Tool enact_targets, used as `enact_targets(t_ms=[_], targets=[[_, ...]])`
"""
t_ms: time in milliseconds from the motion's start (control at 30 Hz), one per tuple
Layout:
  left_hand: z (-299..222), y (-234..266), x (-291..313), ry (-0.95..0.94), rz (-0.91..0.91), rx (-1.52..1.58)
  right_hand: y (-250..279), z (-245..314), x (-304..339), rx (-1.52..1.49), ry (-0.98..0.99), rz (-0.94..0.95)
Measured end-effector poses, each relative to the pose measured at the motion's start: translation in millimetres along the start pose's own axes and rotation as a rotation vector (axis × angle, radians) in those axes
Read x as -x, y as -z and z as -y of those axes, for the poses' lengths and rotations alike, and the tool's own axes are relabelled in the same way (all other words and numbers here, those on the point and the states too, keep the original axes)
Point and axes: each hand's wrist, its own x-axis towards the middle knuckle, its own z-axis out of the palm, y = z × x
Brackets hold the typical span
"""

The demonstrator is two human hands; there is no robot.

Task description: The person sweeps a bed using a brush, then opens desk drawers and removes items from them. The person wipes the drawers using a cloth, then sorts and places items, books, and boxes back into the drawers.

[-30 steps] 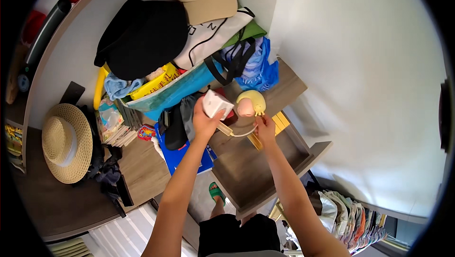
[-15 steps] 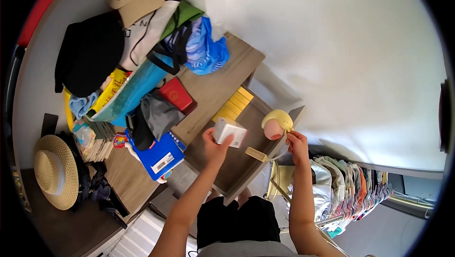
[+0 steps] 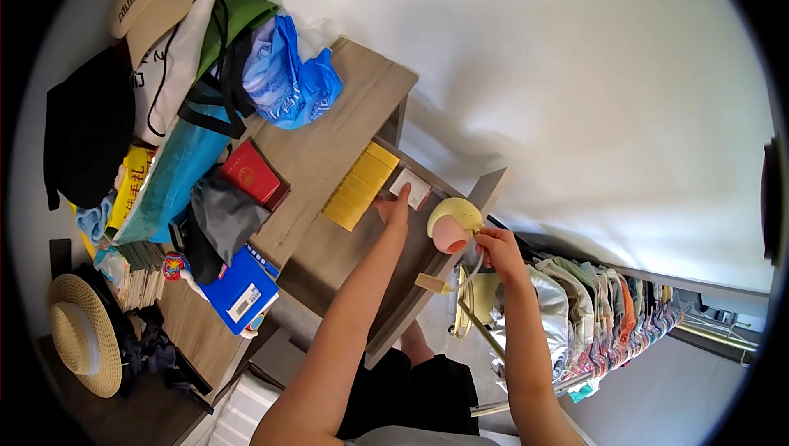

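My left hand (image 3: 394,210) reaches into the pulled-out drawer (image 3: 316,275), its fingers closed at the near edge of a small white box (image 3: 413,186). The box sits in the drawer's far corner, beside a row of yellow boxes (image 3: 362,187). Above the drawer's right side, my right hand (image 3: 500,253) pinches a round yellow-and-pink thing (image 3: 454,224), whose exact kind I cannot make out. A pale cord hangs from it in a loop, with a flat yellow block (image 3: 431,283) at the end.
On the wooden desk (image 3: 349,92) lie a blue plastic bag (image 3: 292,76), a red booklet (image 3: 251,173), a grey pouch (image 3: 226,207) and a blue folder (image 3: 242,290). A straw hat (image 3: 82,335) is at the left. Clothes (image 3: 592,306) hang on a rail at the right.
My left hand has carried the white box from above the drawer into its far corner. The right hand still holds the yellow-and-pink thing. The view has shifted to the right.
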Motion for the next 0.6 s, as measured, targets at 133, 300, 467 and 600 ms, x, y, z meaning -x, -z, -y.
enact_targets(t_ms=[133,300,467,600], targets=[[6,-14,9,0.147,-0.017,-0.141,1,-12,-15,0.062,-0.055,0.011],[13,40,-1,-0.127,0.137,-0.251,-45,-19,-45,0.127,-0.134,0.023],[-4,54,57,-0.442,0.487,-0.37,-54,-24,-79,0.027,-0.251,-0.181],[-9,74,57,-0.419,0.495,-0.265,-72,-24,-93,-0.123,-0.132,-0.114]])
